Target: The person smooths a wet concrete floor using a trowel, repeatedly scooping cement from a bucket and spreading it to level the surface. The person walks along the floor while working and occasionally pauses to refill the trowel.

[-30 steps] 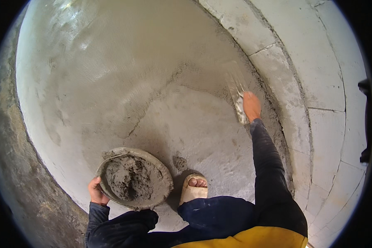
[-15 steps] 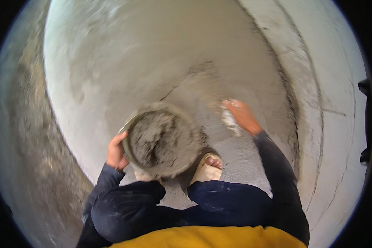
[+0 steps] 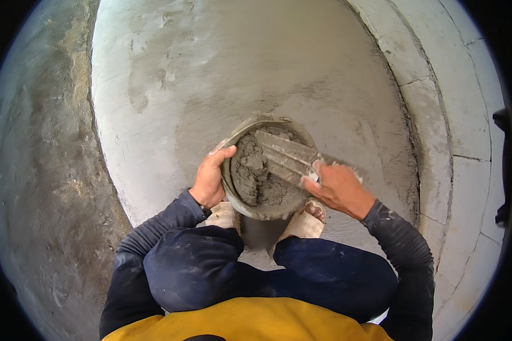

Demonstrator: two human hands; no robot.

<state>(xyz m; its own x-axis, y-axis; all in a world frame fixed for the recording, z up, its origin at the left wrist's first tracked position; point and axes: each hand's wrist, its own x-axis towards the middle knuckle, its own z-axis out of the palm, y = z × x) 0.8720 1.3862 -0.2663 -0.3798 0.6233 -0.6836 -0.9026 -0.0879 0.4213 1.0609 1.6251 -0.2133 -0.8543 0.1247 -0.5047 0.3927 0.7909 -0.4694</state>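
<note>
Seen from above, a person crouched over a smoothed grey cement floor (image 3: 170,79), with rough, darker ground to the left. The left hand (image 3: 209,181) gripped the near-left rim of a round metal pan (image 3: 236,196), fingers curled tight over the edge, thumb on top. The pan (tilted slightly, held just above two feet in pale sandals (image 3: 303,223)) was filled with wet grey mortar (image 3: 250,170). Across the mortar lay the flat blade of a trowel (image 3: 284,156), smeared with cement. The right hand (image 3: 338,190) was closed around the trowel's handle at the pan's right rim. Farther right, pale concrete blocks (image 3: 438,136) curved along the floor's edge.
</note>
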